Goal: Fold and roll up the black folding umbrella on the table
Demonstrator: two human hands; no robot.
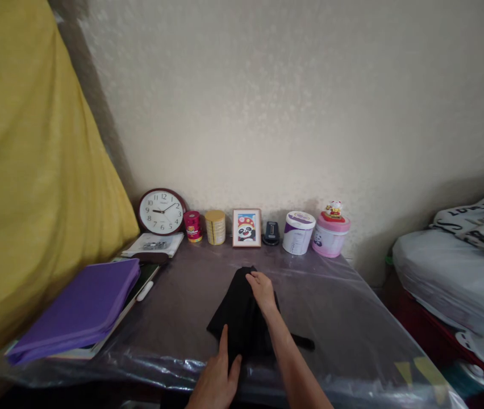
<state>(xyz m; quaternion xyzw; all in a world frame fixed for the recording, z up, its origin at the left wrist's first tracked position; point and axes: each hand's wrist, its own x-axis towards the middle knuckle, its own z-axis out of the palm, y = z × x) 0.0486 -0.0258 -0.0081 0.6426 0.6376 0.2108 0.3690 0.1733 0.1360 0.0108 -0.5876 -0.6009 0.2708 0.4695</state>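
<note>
A black fabric item (236, 315) lies partly folded on the table before me; its exact kind does not show. From its right side a dark strap-like or handle-like end (304, 341) sticks out. At the far edge of the fabric, my right hand (262, 291) is closed, thumb and forefinger pinching the cloth. Near the front edge of the table is my left hand (218, 378), with forefinger and thumb stretched apart and resting against the near part of the fabric.
A plastic cover drapes the table (344, 318). Along the wall stand a clock (162, 212), a red can (193, 227), a yellow tin (215, 228), a framed panda picture (246, 228) and two tubs (299, 234). Purple folded material (80, 304) lies left, beside a yellow curtain (33, 170).
</note>
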